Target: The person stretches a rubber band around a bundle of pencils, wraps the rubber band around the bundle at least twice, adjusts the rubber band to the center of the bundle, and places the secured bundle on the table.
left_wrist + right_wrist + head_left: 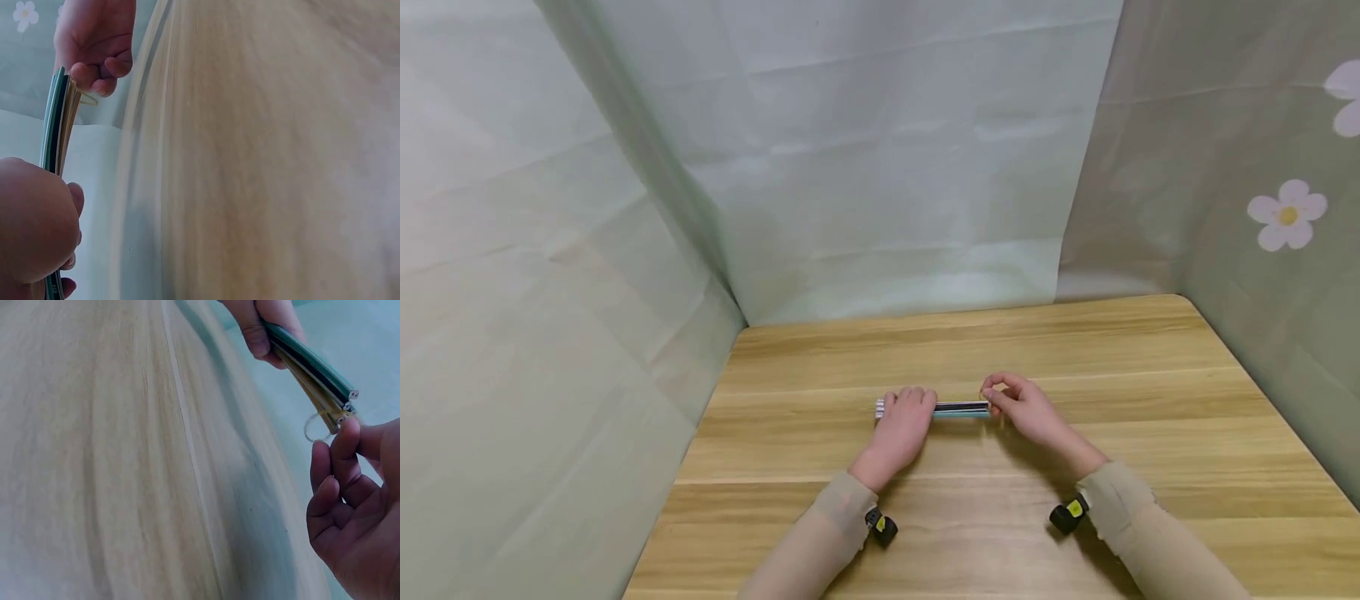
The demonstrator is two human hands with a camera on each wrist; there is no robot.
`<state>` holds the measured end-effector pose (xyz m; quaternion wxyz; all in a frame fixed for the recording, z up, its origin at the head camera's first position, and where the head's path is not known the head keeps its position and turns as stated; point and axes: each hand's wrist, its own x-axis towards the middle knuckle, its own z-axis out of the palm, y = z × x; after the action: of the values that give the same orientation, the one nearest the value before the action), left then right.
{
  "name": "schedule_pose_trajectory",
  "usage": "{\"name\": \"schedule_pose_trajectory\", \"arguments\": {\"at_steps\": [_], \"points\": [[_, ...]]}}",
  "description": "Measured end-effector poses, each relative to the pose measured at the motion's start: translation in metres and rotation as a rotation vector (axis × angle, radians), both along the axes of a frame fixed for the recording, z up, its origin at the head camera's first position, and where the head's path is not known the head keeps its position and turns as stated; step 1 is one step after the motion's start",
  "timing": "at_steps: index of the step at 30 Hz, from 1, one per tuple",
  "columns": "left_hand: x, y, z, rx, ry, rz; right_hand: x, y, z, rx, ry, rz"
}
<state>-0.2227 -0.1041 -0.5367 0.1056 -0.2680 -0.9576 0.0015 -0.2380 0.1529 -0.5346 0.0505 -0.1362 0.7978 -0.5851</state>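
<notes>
A bundle of thin sticks (961, 408), green, dark and pale yellow, lies level just above the wooden table (970, 342). My left hand (907, 417) grips the bundle's left part from above, fingers curled round it (37, 231). My right hand (1009, 398) is at the bundle's right end with curled fingers. There its fingertips (347, 432) pinch a thin pale rubber band (316, 429), which loops beside the stick ends (340, 403). In the left wrist view the band (88, 100) hangs by the bundle (57, 122) under my right fingers (100, 69).
Pale green cloth (880, 167) walls the table at the back and left. A grey-green cloth with white flowers (1288, 215) closes the right side. Nothing else lies on the wooden top; its near edge falls out of view.
</notes>
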Motion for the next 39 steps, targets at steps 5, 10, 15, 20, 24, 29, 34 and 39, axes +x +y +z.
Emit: {"name": "schedule_pose_trajectory", "arguments": {"at_steps": [5, 10, 15, 20, 24, 29, 34, 39], "points": [[-0.002, -0.001, 0.000, -0.008, 0.004, 0.019, 0.003, -0.002, 0.002, 0.007, 0.015, -0.002], [-0.003, 0.000, -0.001, -0.014, 0.049, 0.033, 0.006, -0.003, 0.004, 0.002, 0.033, -0.015], [-0.003, 0.000, -0.001, -0.029, 0.093, 0.070, 0.008, -0.005, 0.004, 0.022, 0.082, -0.008], [-0.003, 0.001, 0.001, 0.000, 0.094, 0.104, 0.008, -0.008, 0.003, 0.022, 0.162, 0.010], [-0.003, 0.003, 0.005, 0.045, 0.068, 0.133, 0.007, -0.010, 0.001, 0.035, 0.216, 0.062], [-0.003, 0.000, 0.002, 0.077, 0.028, 0.165, 0.006, -0.010, -0.004, 0.052, 0.250, 0.050], [-0.005, -0.006, 0.000, 0.096, -0.009, 0.164, 0.006, -0.006, -0.004, 0.034, 0.280, -0.004], [-0.004, -0.013, 0.003, 0.112, -0.015, 0.114, 0.007, -0.003, -0.005, 0.013, 0.248, -0.034]]}}
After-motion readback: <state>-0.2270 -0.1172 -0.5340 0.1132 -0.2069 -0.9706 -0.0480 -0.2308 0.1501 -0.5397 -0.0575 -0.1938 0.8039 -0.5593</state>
